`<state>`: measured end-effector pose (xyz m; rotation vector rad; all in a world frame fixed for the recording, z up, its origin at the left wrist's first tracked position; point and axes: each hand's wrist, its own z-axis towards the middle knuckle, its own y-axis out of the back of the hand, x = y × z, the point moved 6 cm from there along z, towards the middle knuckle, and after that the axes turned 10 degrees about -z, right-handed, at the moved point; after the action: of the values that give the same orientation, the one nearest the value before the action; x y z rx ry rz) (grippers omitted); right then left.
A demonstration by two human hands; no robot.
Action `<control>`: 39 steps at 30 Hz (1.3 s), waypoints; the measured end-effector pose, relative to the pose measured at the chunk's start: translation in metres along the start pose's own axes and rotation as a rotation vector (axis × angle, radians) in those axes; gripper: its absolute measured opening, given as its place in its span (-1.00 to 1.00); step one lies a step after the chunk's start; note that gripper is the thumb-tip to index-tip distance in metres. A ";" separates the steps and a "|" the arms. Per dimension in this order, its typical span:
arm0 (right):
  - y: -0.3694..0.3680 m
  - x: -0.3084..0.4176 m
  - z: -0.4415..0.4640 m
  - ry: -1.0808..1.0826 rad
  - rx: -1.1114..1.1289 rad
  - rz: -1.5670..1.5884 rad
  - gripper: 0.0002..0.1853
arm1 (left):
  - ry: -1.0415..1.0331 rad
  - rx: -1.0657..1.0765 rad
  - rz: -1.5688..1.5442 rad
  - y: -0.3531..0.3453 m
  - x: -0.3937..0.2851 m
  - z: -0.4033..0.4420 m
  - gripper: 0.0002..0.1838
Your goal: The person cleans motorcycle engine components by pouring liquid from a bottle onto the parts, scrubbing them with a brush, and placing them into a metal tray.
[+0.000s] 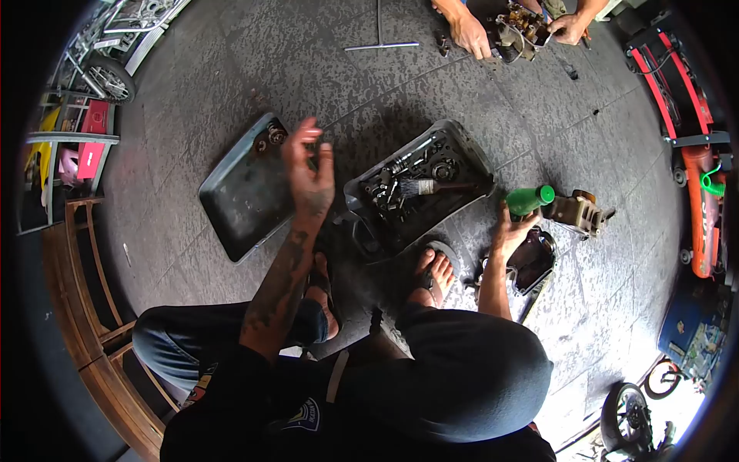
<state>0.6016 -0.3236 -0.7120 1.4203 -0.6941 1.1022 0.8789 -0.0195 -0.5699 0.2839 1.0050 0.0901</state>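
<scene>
My left hand (310, 169) is raised over the right edge of a dark shallow tray (231, 204), its fingers apart and holding nothing. A few small round metal parts (271, 137) lie at that tray's far end. My right hand (512, 229) is wrapped round a green bottle (523, 202) with a green cap, right of a deeper grey bin (476, 150). Inside the bin are several dark metal parts (444, 169) and a brush (426, 187) with pale bristles. Beside the bottle sits a metal engine part (577, 213), and a dark open casing (531, 262) lies below my right hand.
Another person's hands (471, 37) hold an engine block (523, 31) at the top. A T-shaped metal bar (381, 46) lies on the floor. Right stands a red jack (699, 215); left, a wooden bench (100, 377). My feet (436, 276) are close below the bin.
</scene>
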 end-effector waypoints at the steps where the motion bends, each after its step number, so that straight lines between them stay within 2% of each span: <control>1: 0.000 -0.001 0.000 0.002 0.003 0.015 -0.26 | -0.003 0.104 -0.057 -0.010 -0.006 -0.002 -0.70; 2: -0.001 -0.002 -0.002 0.001 0.002 0.022 -0.26 | 0.051 0.171 -0.041 -0.018 -0.006 -0.006 -0.71; 3: 0.001 -0.006 -0.003 -0.045 -0.034 -0.116 -0.22 | 0.105 0.240 -0.025 -0.026 -0.004 -0.013 -0.73; 4: 0.004 -0.010 -0.004 -0.093 -0.072 -0.255 -0.18 | 0.099 0.274 -0.030 -0.034 0.001 -0.022 -0.73; 5: 0.005 -0.015 -0.007 -0.096 -0.076 -0.253 -0.18 | 0.095 0.278 -0.031 -0.037 0.001 -0.029 -0.73; 8: 0.006 -0.014 -0.012 -0.079 -0.069 -0.111 -0.07 | 0.245 0.408 -0.049 -0.053 0.001 -0.050 -0.70; 9: 0.007 -0.012 -0.015 -0.082 -0.073 -0.107 -0.07 | 0.240 0.412 -0.048 -0.057 -0.001 -0.051 -0.70; 11: 0.009 -0.005 -0.024 -0.095 -0.036 0.096 -0.17 | 0.324 0.515 0.024 -0.066 0.003 -0.060 -0.70; 12: 0.014 -0.001 -0.032 -0.098 -0.039 0.095 -0.17 | 0.309 0.539 0.009 -0.072 0.009 -0.066 -0.67; 13: 0.018 0.013 -0.044 -0.146 -0.012 0.232 -0.21 | 0.306 0.543 0.006 -0.078 0.012 -0.071 -0.67; 14: 0.022 0.025 -0.058 -0.192 0.018 0.369 -0.25 | 0.137 0.593 0.074 -0.088 0.006 -0.076 -0.65; 15: 0.029 0.032 -0.073 -0.204 0.015 0.353 -0.32 | -0.031 0.637 0.144 -0.097 -0.002 -0.081 -0.64; 16: 0.035 0.038 -0.090 -0.196 0.010 0.323 -0.39 | -0.051 0.736 0.248 -0.110 -0.003 -0.086 -0.64; 17: 0.041 0.041 -0.104 -0.190 0.007 0.293 -0.46 | -0.044 0.735 0.251 -0.117 -0.004 -0.091 -0.64; 20: 0.025 0.047 -0.134 -0.315 0.448 0.556 -0.70 | -0.143 0.837 0.565 -0.143 0.008 -0.106 -0.67; 21: 0.022 0.055 -0.139 -0.439 0.573 0.490 -0.71 | -0.143 0.846 0.561 -0.147 0.016 -0.111 -0.67; 23: 0.014 0.076 -0.140 -0.459 0.719 0.498 -0.71 | -0.156 0.899 0.645 -0.153 0.025 -0.114 -0.73; 25: 0.004 0.075 -0.130 -0.459 0.764 0.484 -0.69 | -0.184 0.859 0.615 -0.152 0.022 -0.115 -0.81; 27: -0.006 0.071 -0.124 -0.467 0.830 0.464 -0.68 | -0.061 0.808 0.534 -0.142 0.021 -0.112 -0.83; 29: -0.021 0.070 -0.113 -0.379 0.864 0.388 -0.65 | -0.025 0.779 0.475 -0.129 0.006 -0.099 -0.81; 31: -0.031 0.076 -0.104 -0.366 0.827 0.331 -0.53 | 0.003 0.661 0.260 -0.111 -0.009 -0.087 -0.79; 33: -0.041 0.090 -0.092 -0.332 0.811 0.228 -0.45 | -0.003 0.628 0.204 -0.096 -0.022 -0.082 -0.76; 34: -0.044 0.101 -0.084 -0.251 0.806 0.041 -0.50 | -0.096 0.642 0.166 -0.092 -0.031 -0.082 -0.75; 35: -0.052 0.100 -0.079 -0.252 0.812 0.041 -0.50 | -0.194 0.653 0.126 -0.089 -0.039 -0.082 -0.75; 37: -0.062 0.112 -0.067 0.033 0.811 -0.149 -0.59 | -0.196 0.685 0.155 -0.083 -0.041 -0.092 -0.74; 39: -0.058 0.125 -0.061 0.122 0.742 -0.117 -0.74 | -0.116 0.692 0.163 -0.080 -0.035 -0.096 -0.70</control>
<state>0.6877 -0.2322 -0.6280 1.9574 -0.0923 1.4127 0.7746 -0.0845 -0.6112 0.9926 0.8694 -0.1311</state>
